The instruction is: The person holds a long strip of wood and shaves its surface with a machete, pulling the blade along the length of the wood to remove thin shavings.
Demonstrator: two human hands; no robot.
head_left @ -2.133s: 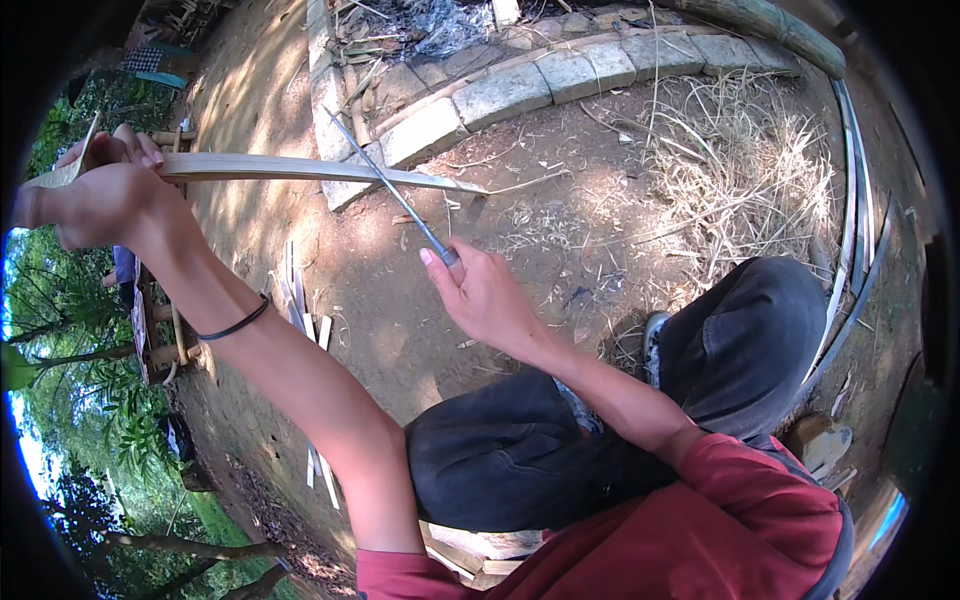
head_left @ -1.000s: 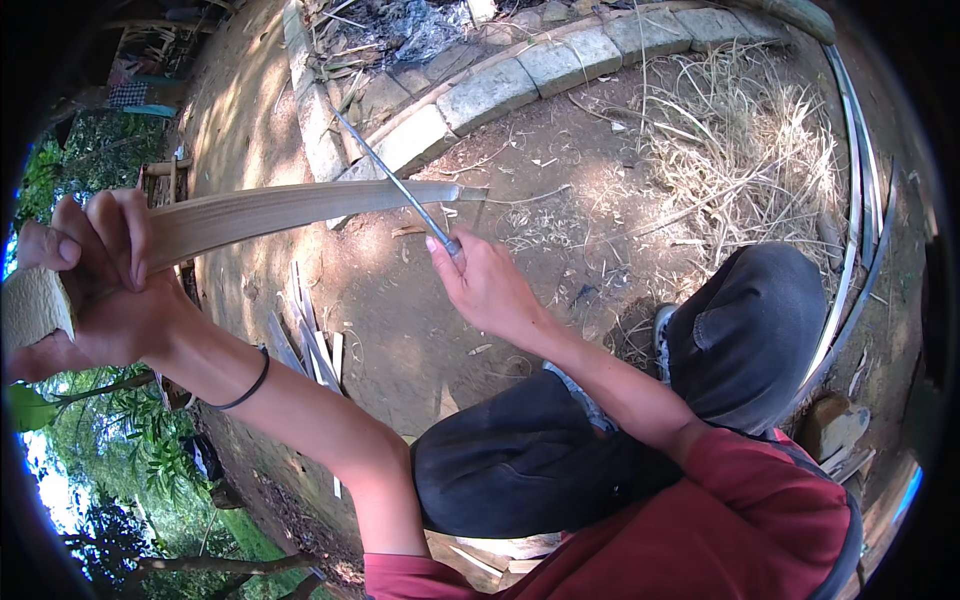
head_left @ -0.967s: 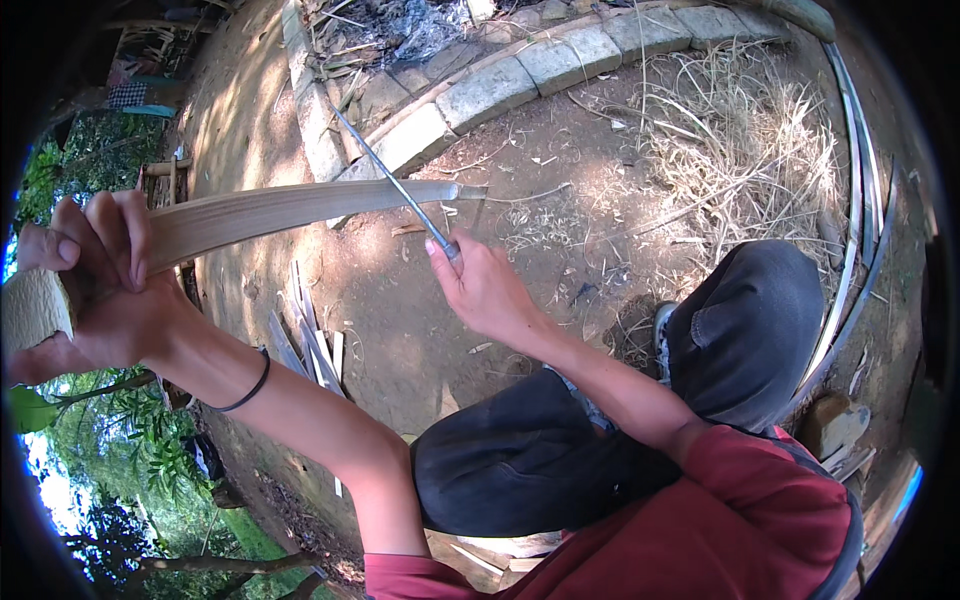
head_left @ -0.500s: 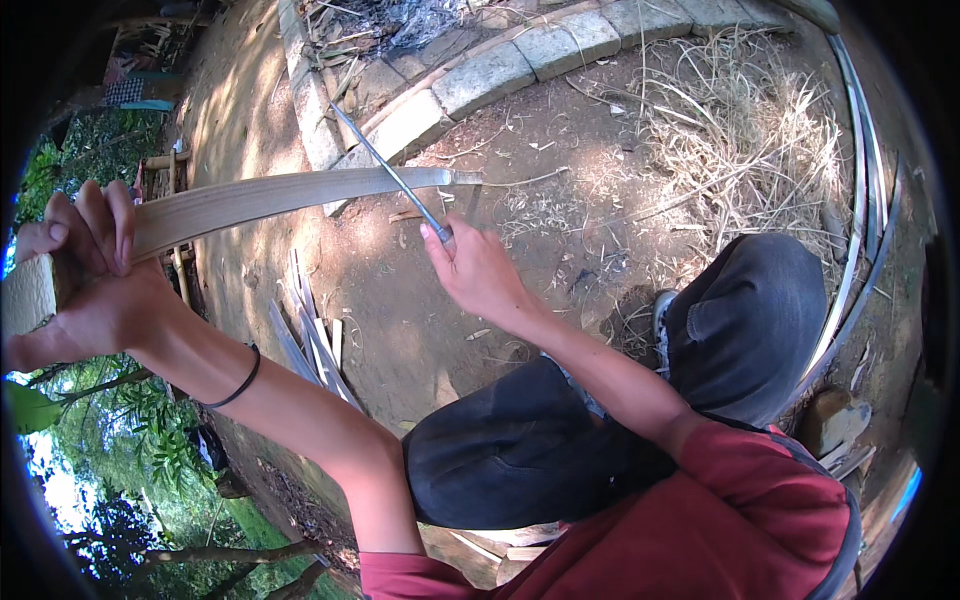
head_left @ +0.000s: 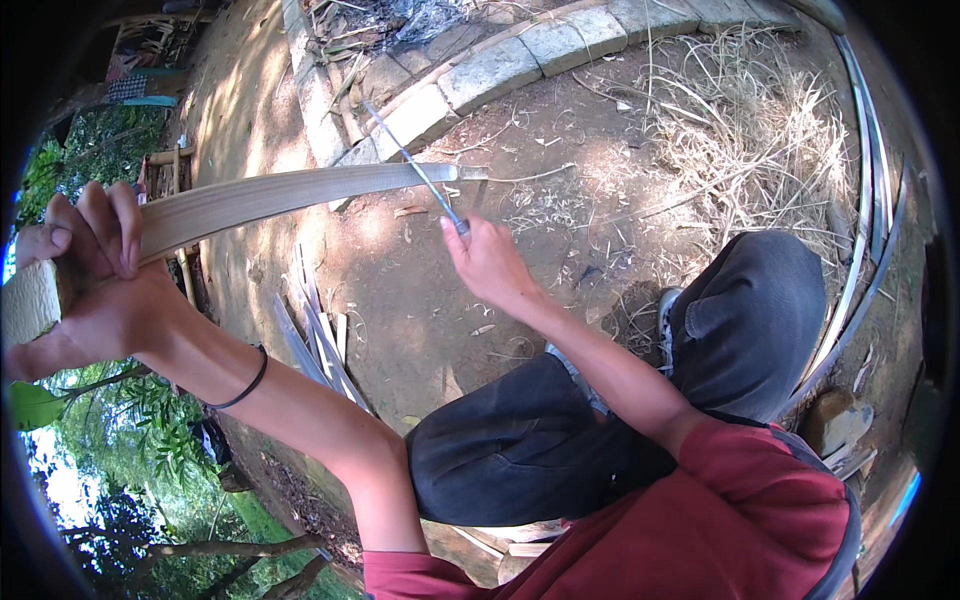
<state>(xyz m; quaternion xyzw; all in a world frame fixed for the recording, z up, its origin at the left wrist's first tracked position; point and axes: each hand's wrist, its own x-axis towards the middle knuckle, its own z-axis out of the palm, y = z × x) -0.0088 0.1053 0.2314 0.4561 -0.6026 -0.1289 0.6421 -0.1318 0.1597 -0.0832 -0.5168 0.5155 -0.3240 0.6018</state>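
My left hand [head_left: 105, 250], a dark band on its wrist, is wrapped round the thick end of a curved, pale wooden stave [head_left: 290, 190]. The stave reaches rightward across the view and tapers to a narrow, notched-looking tip. In my right hand [head_left: 487, 262] is a slim grey metal rod-like tool [head_left: 408, 155], gripped at its near end with the thumb along it. It slants up and left, crossing the stave just short of the tip. Whether it is a file or a narrow blade cannot be made out.
A row of stone blocks [head_left: 490, 75] borders an ash patch [head_left: 405, 20]. Dry shavings [head_left: 760, 140] are heaped at right, beside long bent strips [head_left: 868, 200]. Split strips [head_left: 318, 335] lie on the ground [head_left: 420, 330] below the stave. A stone [head_left: 838, 420] rests at lower right.
My right hand has shifted slightly right, and the tool has slid along with it, still crossing near the stave's tip. The left hand keeps its grip.
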